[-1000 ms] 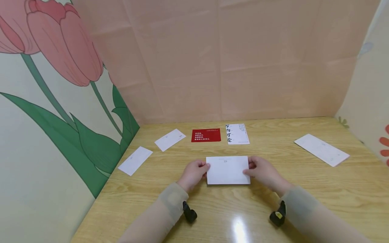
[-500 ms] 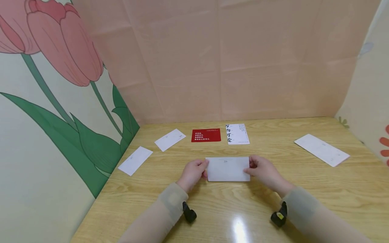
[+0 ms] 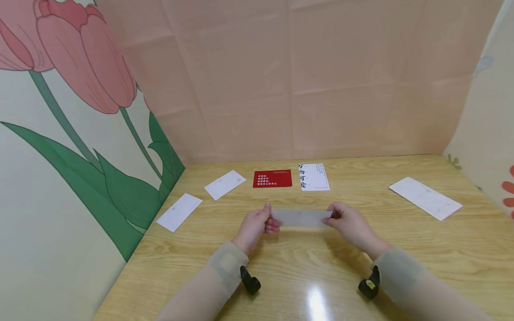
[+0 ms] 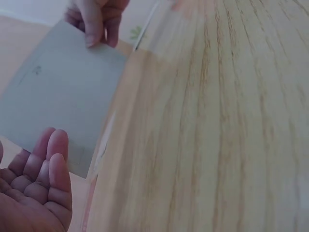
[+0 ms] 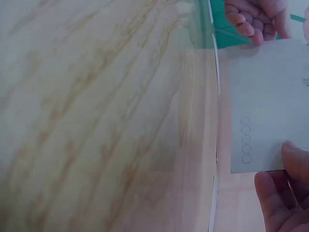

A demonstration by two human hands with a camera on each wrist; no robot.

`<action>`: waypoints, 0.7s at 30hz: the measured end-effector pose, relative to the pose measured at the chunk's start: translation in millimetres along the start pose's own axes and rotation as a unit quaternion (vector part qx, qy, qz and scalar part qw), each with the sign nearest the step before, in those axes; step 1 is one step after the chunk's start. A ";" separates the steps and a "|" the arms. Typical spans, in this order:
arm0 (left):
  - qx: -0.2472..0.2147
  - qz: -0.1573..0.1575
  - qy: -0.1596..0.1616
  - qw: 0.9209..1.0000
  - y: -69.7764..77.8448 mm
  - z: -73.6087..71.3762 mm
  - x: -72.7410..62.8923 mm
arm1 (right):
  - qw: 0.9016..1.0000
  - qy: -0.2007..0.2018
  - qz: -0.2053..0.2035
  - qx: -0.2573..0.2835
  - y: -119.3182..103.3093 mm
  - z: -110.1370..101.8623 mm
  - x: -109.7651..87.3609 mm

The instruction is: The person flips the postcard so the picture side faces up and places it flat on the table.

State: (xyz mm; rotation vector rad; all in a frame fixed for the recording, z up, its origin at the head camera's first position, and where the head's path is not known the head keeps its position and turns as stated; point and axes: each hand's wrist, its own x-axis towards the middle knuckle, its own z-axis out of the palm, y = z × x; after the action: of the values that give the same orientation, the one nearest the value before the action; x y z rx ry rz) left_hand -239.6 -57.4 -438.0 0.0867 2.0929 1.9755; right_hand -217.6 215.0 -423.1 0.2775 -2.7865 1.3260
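White card point(image 3: 299, 218), being held up off the wooden table point(image 3: 313, 263) at the near middle, slanting and looking narrow in the head view; showing faint print in the left wrist view and a row of small circles in the right. Going rightward: seeing a tulip panel point(image 3: 86, 58) standing at the left; then a first plain card point(image 3: 179, 212) lying askew by the left table edge, and a second plain card point(image 3: 225, 184) lying farther off, to its right. Touching the left end of the white card with the left hand point(image 3: 253, 228), fingers loose, thumb pointing up. Seeing a red card point(image 3: 272, 178) lying beyond, and a lettered card point(image 3: 314, 177) lying just right of it. Pinching the right end between thumb and fingers of the right hand point(image 3: 350, 225). Seeing a long plain card point(image 3: 425, 198) lying aslant, well apart, at the right.
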 end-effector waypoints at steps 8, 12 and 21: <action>-0.006 0.005 0.000 1.000 2.8 -0.7 -0.8 | 0.999 0.023 -0.028 -0.016 -0.9 1.8 -0.3; -0.006 0.000 -0.006 1.000 8.2 0.2 -4.2 | 0.998 0.036 -0.047 -0.025 -0.6 2.3 0.2; -0.012 -0.012 0.008 1.000 4.4 3.2 0.9 | 0.993 0.056 -0.093 -0.046 1.2 2.3 2.3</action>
State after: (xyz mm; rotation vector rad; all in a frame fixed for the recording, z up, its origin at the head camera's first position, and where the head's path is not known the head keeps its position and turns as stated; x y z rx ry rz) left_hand -240.3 -53.7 -433.9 0.0416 2.0687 1.9939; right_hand -220.0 213.6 -425.3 0.4305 -2.6452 1.1320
